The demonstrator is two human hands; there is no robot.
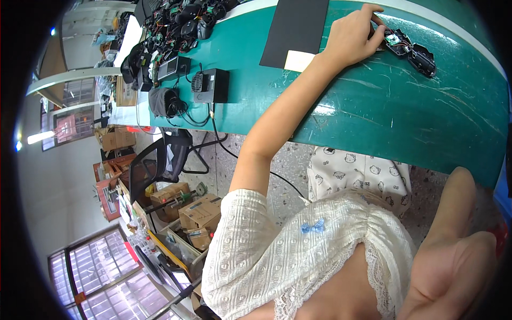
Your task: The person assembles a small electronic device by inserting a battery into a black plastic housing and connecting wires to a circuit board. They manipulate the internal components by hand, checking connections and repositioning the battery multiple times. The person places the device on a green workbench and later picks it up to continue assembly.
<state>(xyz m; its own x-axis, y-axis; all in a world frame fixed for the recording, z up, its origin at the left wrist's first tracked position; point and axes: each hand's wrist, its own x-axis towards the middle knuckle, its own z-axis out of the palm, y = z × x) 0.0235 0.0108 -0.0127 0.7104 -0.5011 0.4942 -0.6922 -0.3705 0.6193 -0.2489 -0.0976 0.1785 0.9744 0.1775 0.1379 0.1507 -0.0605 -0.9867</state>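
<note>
My left hand (353, 36) reaches far across the green table, its fingers and thumb closed round one end of an opened black plastic device (396, 42). A small green circuit board and thin wires show inside the device. Its other black half (422, 60), hollow side showing, lies against it on the right; part of the device is hidden by my fingers. Raised close at the lower right is my right hand (453, 266), off the table with the palm partly showing. Its fingers run out of the picture, so what they do is hidden.
A black mat (295, 29) and a pale yellow paper (298, 61) lie beside my left forearm. A black power box (210, 85) with cables stands at the left. Farther back is a heap of black electronic parts (178, 24). A chair (160, 160) and cardboard boxes (200, 213) stand below.
</note>
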